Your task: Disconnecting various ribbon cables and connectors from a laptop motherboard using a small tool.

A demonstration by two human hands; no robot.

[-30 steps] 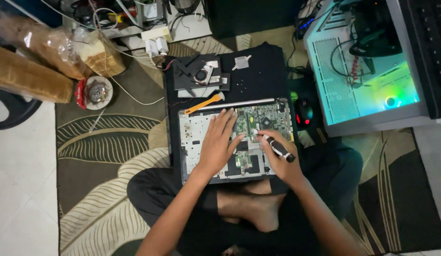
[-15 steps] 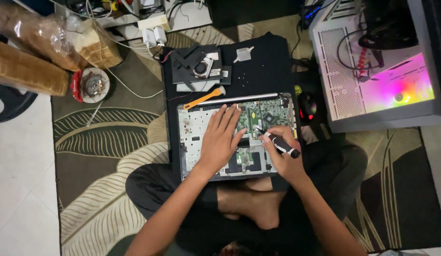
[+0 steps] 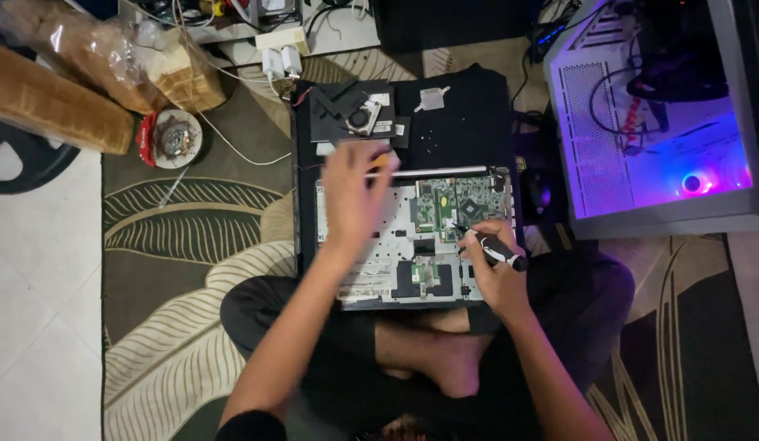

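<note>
Right hand [image 3: 495, 273] keeps a closed grip on a black pen-shaped screwdriver [image 3: 492, 247] over the opened laptop's green circuit board [image 3: 469, 202]. Left hand [image 3: 355, 196], blurred, hovers open near an orange plastic pry tool [image 3: 382, 161].

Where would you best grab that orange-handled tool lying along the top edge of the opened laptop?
Probably by the orange handle, coming down from above. The tool lies flat and crosswise on the black mat, and its slim shaft sits tight against the opened laptop, so the thicker handle gives more to pinch. The left hand covers part of it, blurred.
</note>
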